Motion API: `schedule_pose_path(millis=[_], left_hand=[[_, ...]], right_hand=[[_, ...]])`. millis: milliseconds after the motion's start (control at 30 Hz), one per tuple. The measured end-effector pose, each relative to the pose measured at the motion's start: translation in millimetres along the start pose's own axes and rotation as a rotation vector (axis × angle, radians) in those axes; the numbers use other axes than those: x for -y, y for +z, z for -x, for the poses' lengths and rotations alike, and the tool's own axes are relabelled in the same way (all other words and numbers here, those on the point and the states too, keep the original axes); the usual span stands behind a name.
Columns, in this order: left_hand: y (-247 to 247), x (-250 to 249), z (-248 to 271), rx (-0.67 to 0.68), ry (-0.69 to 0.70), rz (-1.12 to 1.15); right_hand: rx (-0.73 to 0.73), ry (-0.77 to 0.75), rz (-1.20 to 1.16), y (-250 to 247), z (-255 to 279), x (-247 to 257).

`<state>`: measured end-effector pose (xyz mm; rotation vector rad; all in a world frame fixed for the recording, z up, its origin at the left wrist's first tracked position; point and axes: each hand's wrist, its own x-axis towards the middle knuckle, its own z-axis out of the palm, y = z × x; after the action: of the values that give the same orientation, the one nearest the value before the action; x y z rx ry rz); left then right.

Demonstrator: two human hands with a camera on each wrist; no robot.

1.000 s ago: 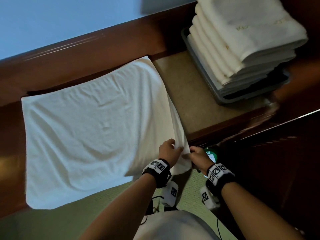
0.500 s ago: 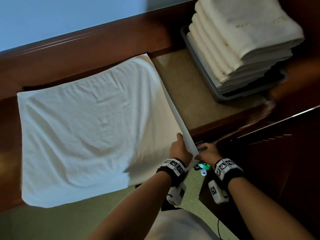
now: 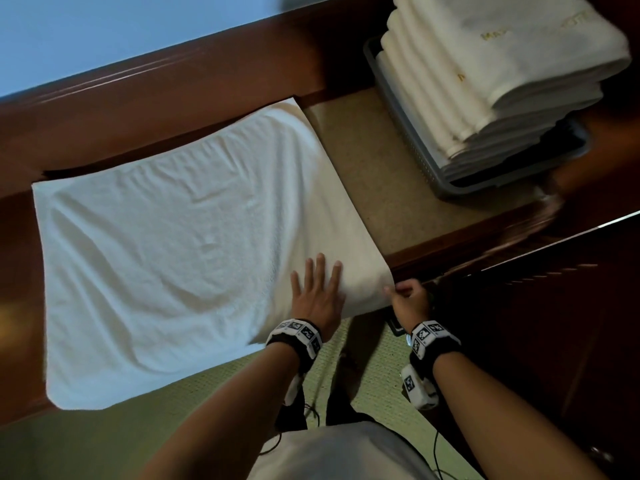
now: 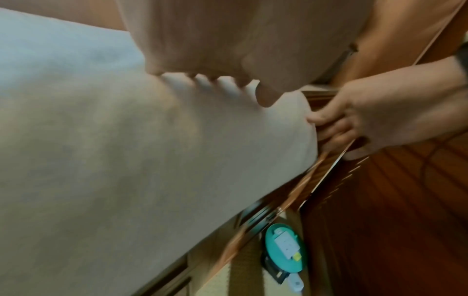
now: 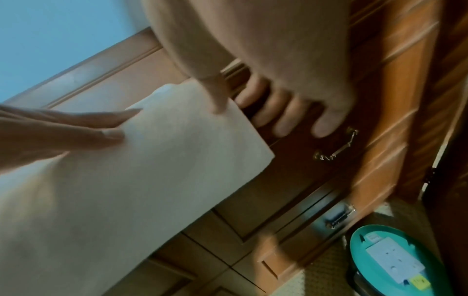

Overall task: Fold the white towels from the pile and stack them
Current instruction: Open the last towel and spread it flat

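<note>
On one spread towel (image 3: 166, 258), left hand (image 3: 317, 299) presses flat; right hand (image 3: 410, 299) pinches its corner.

You stand at a dark red wooden cabinet (image 3: 145, 109) with a beige top surface (image 3: 374, 174), and behind it there is a pale blue wall (image 3: 104, 32). On the floor you have a green carpet (image 3: 114, 438), and a round teal extension reel (image 5: 395, 260) with a white socket plate lies near the cabinet foot. The cabinet front carries a small brass handle (image 5: 334, 148).
</note>
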<state>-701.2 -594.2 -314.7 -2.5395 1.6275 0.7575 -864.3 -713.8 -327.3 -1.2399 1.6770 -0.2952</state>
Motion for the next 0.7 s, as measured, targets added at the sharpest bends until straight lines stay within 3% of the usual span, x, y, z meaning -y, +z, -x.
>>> schedule_pose_path(millis=[67,133,200,267,333,400,467,533,600,700], left_hand=[[3,9,0,-0.003,0.027,-0.034],[6,10,-1,-0.003,0.019,-0.047],[7,7,-1,-0.010,0.007,-0.052],[6,8,0,-0.010,0.010,-0.060],[7,19,4,-0.028,0.024,-0.067],[7,36,10,-0.042,-0.013,-0.059],[2,58,22,-0.061,-0.089,-0.030],[-7,81,38,-0.079,-0.167,0.003],[-17,107,61,-0.134,-0.282,0.097],[-22,156,101,-0.231,-0.525,0.228]], right_hand=[[-0.235,-0.084,0.102,-1,8,5],[-0.382,-0.420,0.268,3,14,14],[-0.193,-0.866,0.486,17,15,20],[0.088,-1.104,0.763,31,8,17],[0.155,-1.057,0.976,33,-4,13],[0.075,-0.856,0.991,33,-11,16],[-0.008,-0.773,1.013,37,-7,28],[-0.004,-0.863,1.057,49,4,40],[0.085,-0.988,1.069,68,20,49],[0.235,-1.061,1.086,109,50,56]])
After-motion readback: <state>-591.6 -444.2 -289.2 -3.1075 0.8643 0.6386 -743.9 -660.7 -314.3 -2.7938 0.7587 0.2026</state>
